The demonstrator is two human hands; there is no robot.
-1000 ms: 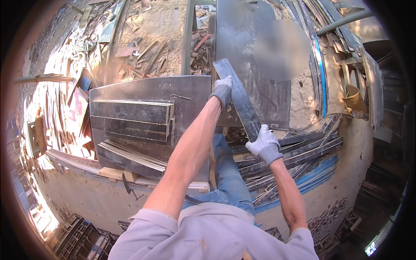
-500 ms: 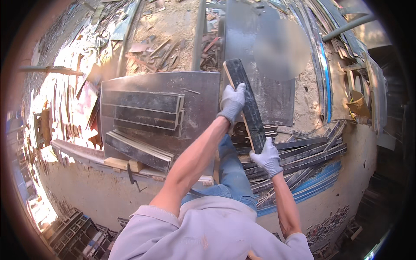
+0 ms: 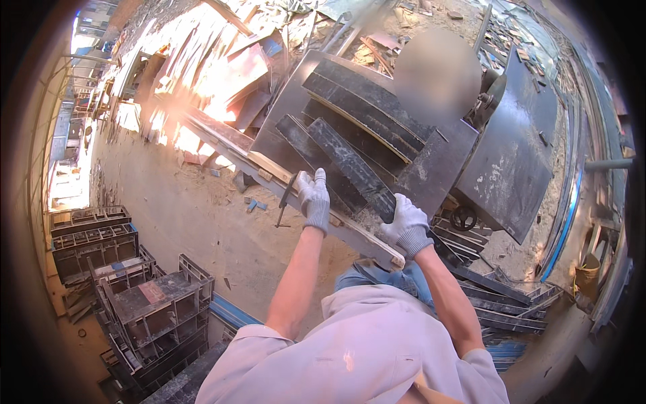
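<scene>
Black plank (image 3: 350, 163) is gripped at one end by the right hand (image 3: 408, 223), left hand (image 3: 313, 195) is parked beside the clamp (image 3: 286, 198), its grip can't be told tbh

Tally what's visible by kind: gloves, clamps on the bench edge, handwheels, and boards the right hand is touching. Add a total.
Gloves: 2
Clamp on the bench edge: 1
Handwheel: 1
Dark board at the right hand: 1
Total: 5
</scene>
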